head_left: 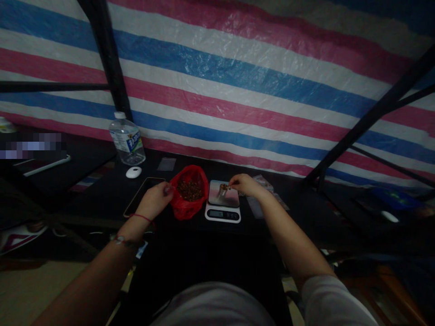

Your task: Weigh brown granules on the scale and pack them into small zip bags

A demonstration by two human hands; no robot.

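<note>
A red plastic bag (179, 209) lies open with small brown pieces, like beans or nuts, inside. My left hand (157, 200) is closed at its left rim, seeming to pinch the plastic. To the right of the bag is a white kitchen scale (208, 217) with a lit display. On its metal plate stands a small shiny cup (222, 192), with brown pieces showing at the top. My right hand (246, 183) is at the cup's right rim, thumb and finger pinched together. What sits between those fingertips is too small to make out.
A dark phone (140, 195) lies left of the bag, near a white mouse-like object (133, 172) and a large clear bottle (127, 140). A small clear plastic bag (166, 164) lies behind. More clear bags (256, 207) are under my right forearm. Metal posts and a striped sheet (217, 90) stand behind.
</note>
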